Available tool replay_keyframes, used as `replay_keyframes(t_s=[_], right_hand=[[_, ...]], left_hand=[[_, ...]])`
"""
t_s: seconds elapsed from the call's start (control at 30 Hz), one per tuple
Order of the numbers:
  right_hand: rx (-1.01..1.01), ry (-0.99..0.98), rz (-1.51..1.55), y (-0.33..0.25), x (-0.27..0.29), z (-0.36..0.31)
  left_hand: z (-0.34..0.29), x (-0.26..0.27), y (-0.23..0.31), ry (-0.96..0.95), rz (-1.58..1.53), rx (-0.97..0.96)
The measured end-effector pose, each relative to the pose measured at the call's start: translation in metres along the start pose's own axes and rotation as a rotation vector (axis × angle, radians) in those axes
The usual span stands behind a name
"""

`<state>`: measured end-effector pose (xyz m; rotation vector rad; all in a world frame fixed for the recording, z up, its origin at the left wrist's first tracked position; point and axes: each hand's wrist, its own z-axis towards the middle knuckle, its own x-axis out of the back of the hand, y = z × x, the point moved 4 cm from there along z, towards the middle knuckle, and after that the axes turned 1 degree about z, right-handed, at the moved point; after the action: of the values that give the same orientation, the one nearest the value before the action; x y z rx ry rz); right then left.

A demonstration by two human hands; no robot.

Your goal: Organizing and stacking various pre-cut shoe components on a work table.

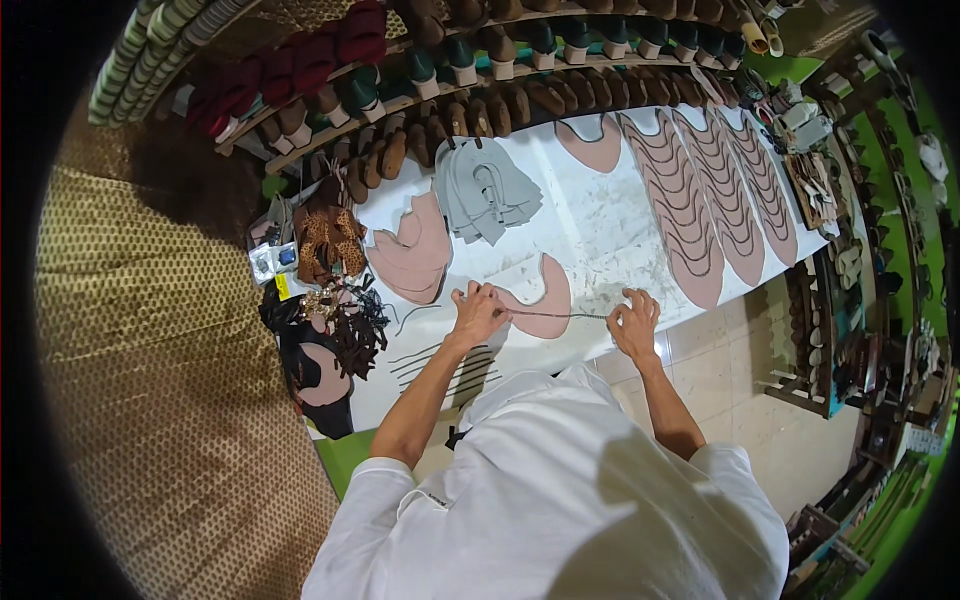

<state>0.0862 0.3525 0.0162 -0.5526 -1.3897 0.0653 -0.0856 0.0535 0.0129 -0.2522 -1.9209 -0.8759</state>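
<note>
A thin dark strip [588, 316] is stretched nearly straight between my two hands. My left hand [481, 314] pinches its left end, at the left edge of a pink curved shoe-upper piece [557, 288]. The other end is gripped in the fingertips of my right hand [634, 322], to the right of that piece and near the table's front edge. The strip crosses the lower part of the pink piece; whether it touches the surface I cannot tell. Several similar dark strips [425, 371] lie on the white table by my left forearm.
Stacked pink pieces [412, 255] and grey pieces [487, 185] lie beyond my left hand. Rows of overlapping pink pieces [690, 255] cover the table's right side. Leopard-print pieces [330, 243] and dark scraps [360, 330] sit at left. Shelves of shoe lasts [510, 107] line the back.
</note>
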Motion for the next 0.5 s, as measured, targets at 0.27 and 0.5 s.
replay_keyframes(t_s=[0.27,0.5], right_hand=[[-0.005,0.042,-0.064,-0.002,0.008,0.003],[-0.082,0.161,0.082,-0.037,0.008,0.02]], left_hand=[[-0.009,0.005,-0.019,0.156,0.058,0.089],[-0.025,0.004,-0.02,0.271,0.094,0.094]])
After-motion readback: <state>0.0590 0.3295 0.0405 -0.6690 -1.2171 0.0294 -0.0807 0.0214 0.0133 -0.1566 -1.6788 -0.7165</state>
